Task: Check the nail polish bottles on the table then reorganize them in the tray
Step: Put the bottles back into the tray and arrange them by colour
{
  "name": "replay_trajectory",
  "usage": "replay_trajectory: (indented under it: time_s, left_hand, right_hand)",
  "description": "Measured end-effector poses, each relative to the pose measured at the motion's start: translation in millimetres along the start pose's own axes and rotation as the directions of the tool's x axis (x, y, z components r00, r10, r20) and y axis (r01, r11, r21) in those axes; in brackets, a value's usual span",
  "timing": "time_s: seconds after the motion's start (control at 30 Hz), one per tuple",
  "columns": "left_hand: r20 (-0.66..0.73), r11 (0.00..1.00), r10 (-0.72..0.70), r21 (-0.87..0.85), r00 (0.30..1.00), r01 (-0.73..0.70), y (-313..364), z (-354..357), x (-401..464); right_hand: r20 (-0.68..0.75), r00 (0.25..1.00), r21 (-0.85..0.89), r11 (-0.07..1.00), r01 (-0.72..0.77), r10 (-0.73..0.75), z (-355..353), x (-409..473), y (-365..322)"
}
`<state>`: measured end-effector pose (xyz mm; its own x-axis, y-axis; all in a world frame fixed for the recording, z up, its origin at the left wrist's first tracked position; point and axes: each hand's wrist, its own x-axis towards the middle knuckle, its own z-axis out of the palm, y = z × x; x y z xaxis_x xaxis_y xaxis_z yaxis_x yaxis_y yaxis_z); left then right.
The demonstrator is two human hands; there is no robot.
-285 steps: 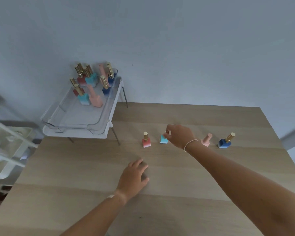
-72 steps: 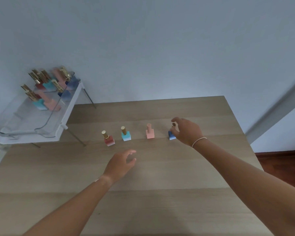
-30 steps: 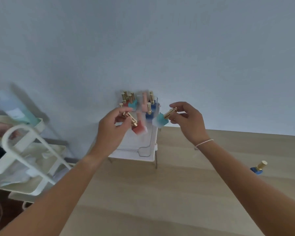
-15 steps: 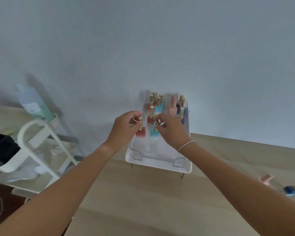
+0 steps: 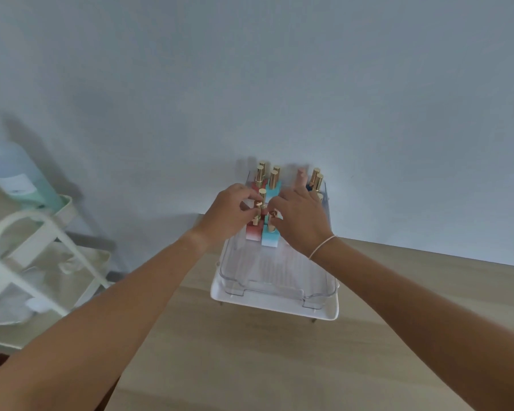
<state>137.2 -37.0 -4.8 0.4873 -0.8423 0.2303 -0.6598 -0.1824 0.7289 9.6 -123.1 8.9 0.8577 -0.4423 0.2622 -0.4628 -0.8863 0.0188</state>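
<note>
Head view shows the left hand [image 5: 229, 216] pinching the red bottle [image 5: 253, 231] and the right hand [image 5: 300, 222] pinching the teal bottle [image 5: 270, 238], both upright, side by side, directly beneath the fingers in the clear tray [image 5: 276, 287].

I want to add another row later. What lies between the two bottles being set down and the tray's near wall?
Nothing: in the head view the clear tray floor is bare from the red bottle and teal bottle to its near wall.
</note>
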Motion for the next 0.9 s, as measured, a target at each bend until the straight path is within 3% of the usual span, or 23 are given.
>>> replay_trajectory:
  time_s: [0.17,0.37,0.9]
  left_hand:
    - [0.064,1.000,0.005,0.000,0.998,-0.005,-7,-2,11]
    - [0.118,0.997,-0.011,-0.076,0.993,0.020,-14,-3,17]
    - [0.171,0.999,0.028,-0.035,0.985,-0.023,-23,-7,34]
  right_hand:
    - [-0.016,1.000,0.144,0.989,-0.018,0.020,2,5,5]
    - [0.069,0.997,0.134,0.991,-0.024,0.015,3,15,8]
    - [0.120,0.993,0.257,0.966,-0.022,-0.009,1,25,13]
